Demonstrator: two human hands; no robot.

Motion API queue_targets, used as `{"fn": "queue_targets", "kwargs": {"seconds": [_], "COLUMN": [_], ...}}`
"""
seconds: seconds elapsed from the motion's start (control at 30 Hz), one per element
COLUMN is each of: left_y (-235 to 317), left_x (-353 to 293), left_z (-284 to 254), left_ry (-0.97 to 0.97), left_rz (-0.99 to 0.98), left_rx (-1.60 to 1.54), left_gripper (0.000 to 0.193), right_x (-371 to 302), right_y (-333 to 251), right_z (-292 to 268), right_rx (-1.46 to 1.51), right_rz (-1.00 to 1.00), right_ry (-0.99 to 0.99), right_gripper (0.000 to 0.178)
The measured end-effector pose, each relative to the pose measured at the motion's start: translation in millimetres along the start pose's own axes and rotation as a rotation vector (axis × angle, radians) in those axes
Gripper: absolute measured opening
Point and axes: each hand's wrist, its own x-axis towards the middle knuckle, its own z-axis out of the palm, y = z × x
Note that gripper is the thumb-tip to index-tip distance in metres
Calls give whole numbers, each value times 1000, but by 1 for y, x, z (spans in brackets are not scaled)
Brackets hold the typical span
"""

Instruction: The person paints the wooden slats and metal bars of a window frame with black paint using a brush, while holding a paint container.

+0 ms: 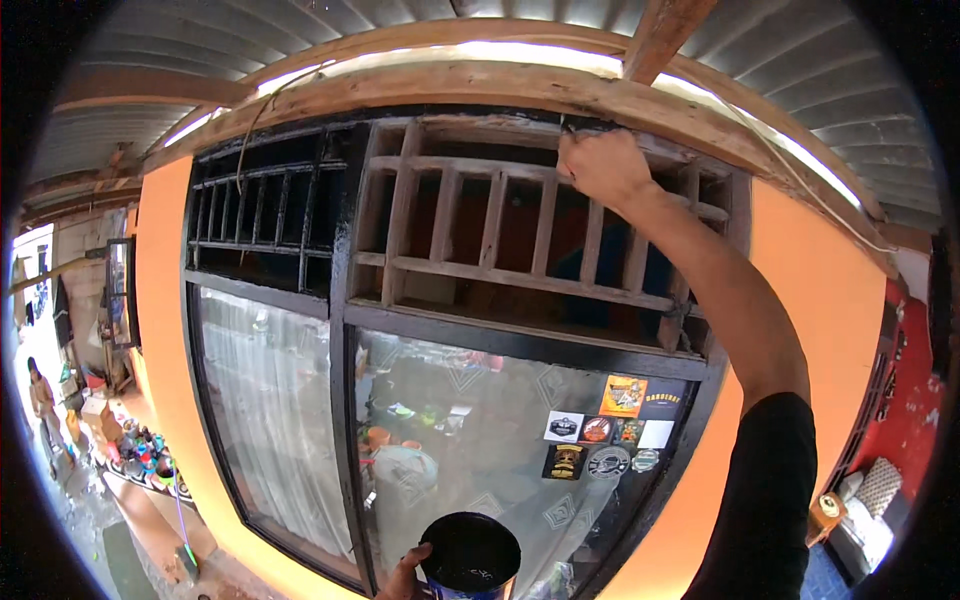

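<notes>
My right arm reaches up to the upper right of the window, where my right hand point(605, 165) is closed around what looks like a paintbrush, mostly hidden by the fist. It is held against the top rail of a bare wooden grille point(494, 220). Black paint covers part of that rail's upper edge to the left of the hand. Low in front of the window, my left hand point(403, 574) grips the side of an open paint can point(470, 552) with black paint inside. The left-hand grille point(262, 247) and the post point(345, 235) between the grilles are black.
Below the grilles are glass panes, one with several stickers point(608, 460), another backed by a white curtain point(268, 400). An orange wall point(815, 330) frames the window. A wooden beam point(450, 88) runs just overhead. Far left, a person point(45, 405) stands near clutter; a sofa point(870, 510) is far right.
</notes>
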Motion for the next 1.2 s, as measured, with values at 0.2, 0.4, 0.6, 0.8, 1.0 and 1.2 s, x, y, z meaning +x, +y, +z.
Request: {"fn": "queue_targets", "kwargs": {"seconds": [0.2,0.4,0.6,0.8,1.0,1.2], "left_y": [19,11,-28,0,4,-6], "left_x": [-8,-6,0,-69,-69,-72], "left_z": [-1,-14,-41,-11,-33,-42], "left_ry": [-12,-33,189,344,369,356], "left_rz": [-16,19,329,284,283,202], "left_rx": [-62,-152,-118,-139,-133,-146], "left_gripper": [67,68,65,48,45,44], "right_x": [-43,-27,53,20,0,73], "right_y": [37,8,-85,-48,-41,-85], "right_z": [-7,19,-1,24,-5,-14], "right_rx": [-13,153,513,838,624,745], "right_rz": [173,288,365,800,1017,736], "right_ry": [-98,141,192,570,294,251], "right_gripper": [24,29,39,46,36,37]}}
